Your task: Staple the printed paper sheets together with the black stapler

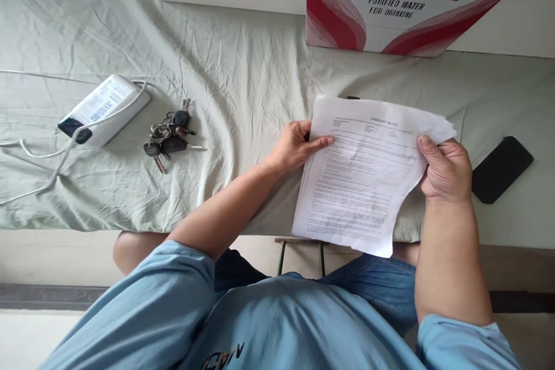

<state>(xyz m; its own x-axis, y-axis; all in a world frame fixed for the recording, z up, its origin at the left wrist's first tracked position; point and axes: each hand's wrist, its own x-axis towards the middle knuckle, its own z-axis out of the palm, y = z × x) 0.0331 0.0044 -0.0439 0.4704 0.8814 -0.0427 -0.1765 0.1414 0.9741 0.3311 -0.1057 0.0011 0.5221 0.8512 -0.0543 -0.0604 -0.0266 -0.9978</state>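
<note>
Both hands, left hand [297, 144] and right hand [446, 170], pinch printed papers [364, 179], text unreadable; upper right, cropped box [390, 6] reads "Wahaha purified water for drinking".

I'm wearing a light blue short-sleeved shirt [277, 324] with dark lettering on the chest, plus blue denim shorts [368, 283]; forearms bare.

Papers [364, 179] between fingers: white, grey print. Sheet [243, 81] under hands: pale green. Phone [502, 169] right of fingers: black. Box [390, 6] beyond fingers: white, red swirls. Shirt [281, 324]: light blue.
</note>
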